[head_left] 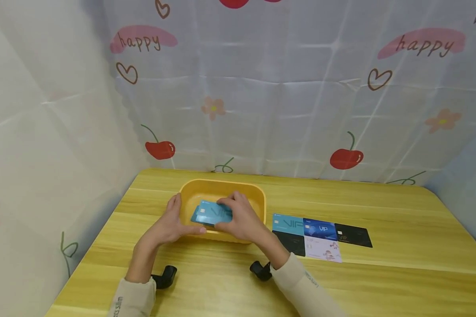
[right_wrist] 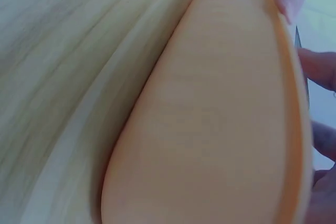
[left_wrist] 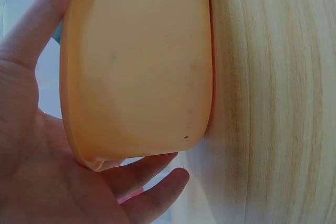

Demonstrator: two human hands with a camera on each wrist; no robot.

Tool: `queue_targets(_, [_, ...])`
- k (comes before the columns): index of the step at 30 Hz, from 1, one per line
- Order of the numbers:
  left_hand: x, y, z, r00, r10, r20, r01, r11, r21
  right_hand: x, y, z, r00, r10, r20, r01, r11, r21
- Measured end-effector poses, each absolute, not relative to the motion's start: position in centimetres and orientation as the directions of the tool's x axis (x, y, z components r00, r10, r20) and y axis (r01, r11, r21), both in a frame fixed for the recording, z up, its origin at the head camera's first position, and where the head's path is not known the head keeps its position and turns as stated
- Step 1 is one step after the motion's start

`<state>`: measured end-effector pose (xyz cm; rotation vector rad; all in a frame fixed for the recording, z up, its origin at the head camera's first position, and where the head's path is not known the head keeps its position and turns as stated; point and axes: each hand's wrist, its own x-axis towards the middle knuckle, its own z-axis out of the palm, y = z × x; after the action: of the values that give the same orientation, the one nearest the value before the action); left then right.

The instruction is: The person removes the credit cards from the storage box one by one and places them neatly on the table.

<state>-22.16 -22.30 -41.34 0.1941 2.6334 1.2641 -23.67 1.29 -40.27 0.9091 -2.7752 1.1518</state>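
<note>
A yellow plastic basin [head_left: 222, 186] stands on the wooden table. My left hand [head_left: 168, 224] grips its left front corner, thumb along the front rim and fingers round the outer side; the left wrist view shows the fingers against the basin wall [left_wrist: 142, 66]. Inside the basin, my right hand [head_left: 242, 218] pinches a light-blue VIP card [head_left: 212, 212] near its right end. Another blue card edge [head_left: 195, 216] peeks out beneath it. In the right wrist view the basin wall [right_wrist: 205, 108] hides the card, and only parts of the fingers [right_wrist: 317, 69] show beyond the rim.
Right of the basin several cards lie edge to edge: a teal VIP card [head_left: 286, 223], a blue VIP card [head_left: 319, 229], a black VIP card [head_left: 355, 236], a second black card [head_left: 289, 243] and a pale pink card [head_left: 323, 249]. A patterned curtain [head_left: 277, 110] hangs behind the table.
</note>
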Motion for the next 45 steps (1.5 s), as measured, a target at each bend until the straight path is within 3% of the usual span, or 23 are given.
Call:
queue_targets(8, [-22.1,-22.3,-41.3,-0.974,0.197,-0.112,0.032,0.610,0.792,-22.3,3.3,-40.0,-0.818,-0.529,0.226,-0.531,0.546,-0.648])
queue_targets(28, [-22.2,-22.3,-41.5,-0.973,0.206,-0.106,0.041,0.606,0.795,-19.2,10.5,-40.3,-0.865,-0.457,0.208,-0.454,0.537,-0.711])
queue_targets(35, [-22.2,-22.5,-41.5,-0.973,0.208,-0.101,0.047,0.607,0.793,-18.2,12.4,-40.2,-0.873,-0.423,0.244,-0.466,0.574,-0.673])
queue_targets(45, [-22.3,-22.5,-41.7,-0.973,0.199,-0.115,0.030,0.605,0.796,-16.7,18.4,-40.7,-0.909,-0.372,0.186,-0.398,0.650,-0.647])
